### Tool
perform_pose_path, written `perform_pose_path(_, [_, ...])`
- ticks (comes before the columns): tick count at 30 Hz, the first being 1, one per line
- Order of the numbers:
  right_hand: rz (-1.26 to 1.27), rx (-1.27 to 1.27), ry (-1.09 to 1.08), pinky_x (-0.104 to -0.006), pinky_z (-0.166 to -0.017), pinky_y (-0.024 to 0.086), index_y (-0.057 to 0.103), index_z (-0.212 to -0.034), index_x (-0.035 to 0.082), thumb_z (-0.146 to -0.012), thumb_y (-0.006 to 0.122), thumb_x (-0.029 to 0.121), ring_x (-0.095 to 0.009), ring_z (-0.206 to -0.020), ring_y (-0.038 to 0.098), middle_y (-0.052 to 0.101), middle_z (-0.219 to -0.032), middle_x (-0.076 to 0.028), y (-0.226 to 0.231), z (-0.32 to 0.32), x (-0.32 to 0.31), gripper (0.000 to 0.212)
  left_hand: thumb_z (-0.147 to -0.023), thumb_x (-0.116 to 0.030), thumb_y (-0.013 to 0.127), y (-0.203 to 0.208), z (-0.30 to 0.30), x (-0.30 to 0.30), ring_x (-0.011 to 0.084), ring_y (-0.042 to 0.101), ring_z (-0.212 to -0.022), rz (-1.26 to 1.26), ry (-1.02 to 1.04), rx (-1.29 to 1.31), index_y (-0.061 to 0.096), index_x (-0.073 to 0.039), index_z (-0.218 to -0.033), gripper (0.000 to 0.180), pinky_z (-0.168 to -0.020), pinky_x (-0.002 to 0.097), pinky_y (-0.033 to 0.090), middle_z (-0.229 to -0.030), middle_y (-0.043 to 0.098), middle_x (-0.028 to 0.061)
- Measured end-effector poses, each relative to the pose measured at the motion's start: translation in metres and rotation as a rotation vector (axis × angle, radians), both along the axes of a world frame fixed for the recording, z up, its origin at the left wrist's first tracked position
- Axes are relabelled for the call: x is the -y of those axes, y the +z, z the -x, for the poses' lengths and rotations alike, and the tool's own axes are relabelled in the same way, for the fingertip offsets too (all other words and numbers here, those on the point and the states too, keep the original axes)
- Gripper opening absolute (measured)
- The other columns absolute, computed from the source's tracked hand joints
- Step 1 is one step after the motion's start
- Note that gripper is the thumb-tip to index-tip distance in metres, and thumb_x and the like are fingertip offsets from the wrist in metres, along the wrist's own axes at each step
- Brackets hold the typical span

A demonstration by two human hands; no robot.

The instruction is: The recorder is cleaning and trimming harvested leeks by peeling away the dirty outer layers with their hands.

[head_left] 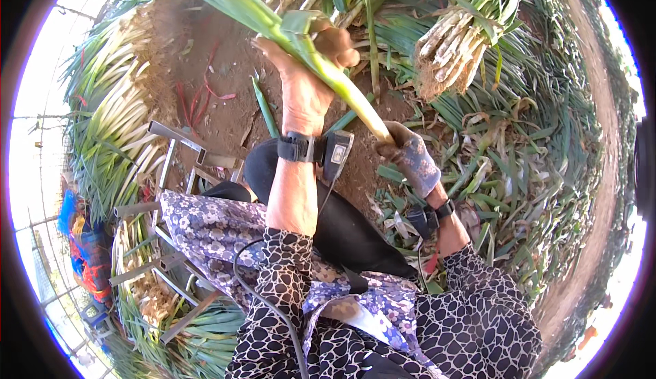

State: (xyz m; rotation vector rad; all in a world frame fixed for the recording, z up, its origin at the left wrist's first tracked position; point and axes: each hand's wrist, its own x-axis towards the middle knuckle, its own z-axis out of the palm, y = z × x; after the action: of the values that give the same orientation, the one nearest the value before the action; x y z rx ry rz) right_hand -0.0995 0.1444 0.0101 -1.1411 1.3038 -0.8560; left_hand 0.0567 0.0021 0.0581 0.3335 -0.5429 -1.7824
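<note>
A leek (347,92) slants before us above the soil (239,61), where strings (197,102) lie leftward. Farther left we have more leeks (126,112); a frame (176,137) stands left of our legs (355,232). Ahead on our right, a bundle (451,51) lies on leaves (547,146).

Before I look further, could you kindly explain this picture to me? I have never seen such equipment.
No machine works here: these are a person's own hands, seen from a wide camera worn on the head and looking down, so straight edges bend near the rim. The gloved right hand grips the pale end of a long green stalk, which crosses the bare left hand. A dark device is strapped at the left wrist. Around the brown soil lie similar plants on the left, a bundle at upper right, and loose leaves.
</note>
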Motion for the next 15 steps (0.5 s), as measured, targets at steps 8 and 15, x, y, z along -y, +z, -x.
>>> perform_pose_path(8, [0.262,-0.354,-0.462,-0.0256,-0.067,0.047,0.057,-0.115,0.001,-0.077,0.072,0.01,-0.01,-0.076,0.056,0.061,-0.089,-0.006,-0.007,-0.009,-0.003,0.042,-0.08,-0.026,0.074,-0.01,0.001,-0.007,0.0133,0.055,-0.091,0.245,0.153,0.85,0.042,-0.003,-0.123,0.059,-0.08,0.0279,0.047,-0.102,0.055,0.0053])
perform_pose_path(15, [0.436,-0.497,-0.6,-0.03,-0.069,0.048,0.058,-0.112,0.001,-0.078,0.07,0.007,-0.017,-0.078,0.058,0.061,-0.092,-0.01,-0.026,-0.014,0.0,0.037,-0.074,-0.001,0.075,-0.01,0.016,-0.008,0.014,0.06,-0.086,0.256,0.439,0.688,0.047,-0.001,-0.112,0.048,-0.08,0.0282,0.051,-0.097,0.06,0.0066])
